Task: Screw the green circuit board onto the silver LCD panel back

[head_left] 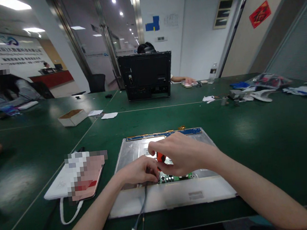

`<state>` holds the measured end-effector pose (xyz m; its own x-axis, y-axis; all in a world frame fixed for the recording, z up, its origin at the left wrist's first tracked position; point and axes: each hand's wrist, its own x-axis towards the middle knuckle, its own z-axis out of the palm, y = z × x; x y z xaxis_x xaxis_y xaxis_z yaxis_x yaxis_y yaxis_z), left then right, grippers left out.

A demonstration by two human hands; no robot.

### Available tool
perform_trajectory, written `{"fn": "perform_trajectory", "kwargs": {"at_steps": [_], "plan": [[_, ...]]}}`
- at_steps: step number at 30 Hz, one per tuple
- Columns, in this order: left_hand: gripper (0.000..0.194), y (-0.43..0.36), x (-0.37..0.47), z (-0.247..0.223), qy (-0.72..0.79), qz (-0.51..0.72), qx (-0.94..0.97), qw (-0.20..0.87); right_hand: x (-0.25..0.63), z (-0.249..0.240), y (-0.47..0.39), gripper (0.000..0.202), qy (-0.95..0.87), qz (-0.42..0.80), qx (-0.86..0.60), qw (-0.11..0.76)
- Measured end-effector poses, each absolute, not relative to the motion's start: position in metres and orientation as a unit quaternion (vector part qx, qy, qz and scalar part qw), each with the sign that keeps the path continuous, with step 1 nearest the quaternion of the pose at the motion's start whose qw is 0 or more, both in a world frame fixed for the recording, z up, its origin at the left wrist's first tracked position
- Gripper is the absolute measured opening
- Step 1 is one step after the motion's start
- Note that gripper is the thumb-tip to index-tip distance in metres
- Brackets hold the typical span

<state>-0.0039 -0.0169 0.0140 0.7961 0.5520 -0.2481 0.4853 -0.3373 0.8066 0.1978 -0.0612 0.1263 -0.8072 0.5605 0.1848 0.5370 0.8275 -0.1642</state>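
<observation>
A flat LCD panel (pixel 173 200) lies on the green table before me, metal back up, with a blue circuit strip (pixel 136 138) along its far edge. Near its middle sits a green circuit board (pixel 186 176), partly covered by my hands. My right hand (pixel 183 152) is closed around a screwdriver (pixel 161 157) with a red and black handle, held over the board; its tip is hidden. My left hand (pixel 141 171) rests at the board's left end, fingers pinched together; what they hold is hidden. Thin cables (pixel 143 207) run from under it over the panel's near edge.
Left of the panel lie a white device (pixel 58 180) and a pink phone (pixel 90 176) with a white cable (pixel 63 214). Farther back are an open box (pixel 73 118), a black monitor (pixel 146 75) with a person behind, and a bottle (pixel 213 73). Loose parts (pixel 246 94) lie right. Another person sits left.
</observation>
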Motion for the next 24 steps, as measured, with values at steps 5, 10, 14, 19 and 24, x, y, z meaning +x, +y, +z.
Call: {"fn": "perform_trajectory", "kwargs": {"at_steps": [5,10,14,19,24], "plan": [[0.009,-0.0171,-0.0057,0.0121,0.323,0.042,0.816,0.477,0.1997,0.1233,-0.0584,0.016,-0.954,0.056,-0.273,0.113],[0.005,-0.0176,-0.0047,0.0134,0.312,0.062,0.816,0.483,0.1989,0.1190,-0.0553,0.014,-0.951,0.025,-0.290,0.107],[0.007,-0.0171,-0.0034,0.0157,0.307,0.049,0.822,0.477,0.1974,0.1239,-0.0590,0.015,-0.950,0.034,-0.294,0.100],[0.008,-0.0171,-0.0032,0.0164,0.314,0.037,0.814,0.487,0.1983,0.1282,-0.0622,0.020,-0.951,0.047,-0.286,0.106],[0.005,-0.0185,-0.0034,0.0173,0.305,0.052,0.812,0.494,0.1987,0.1219,-0.0572,0.018,-0.951,0.032,-0.289,0.106]]}}
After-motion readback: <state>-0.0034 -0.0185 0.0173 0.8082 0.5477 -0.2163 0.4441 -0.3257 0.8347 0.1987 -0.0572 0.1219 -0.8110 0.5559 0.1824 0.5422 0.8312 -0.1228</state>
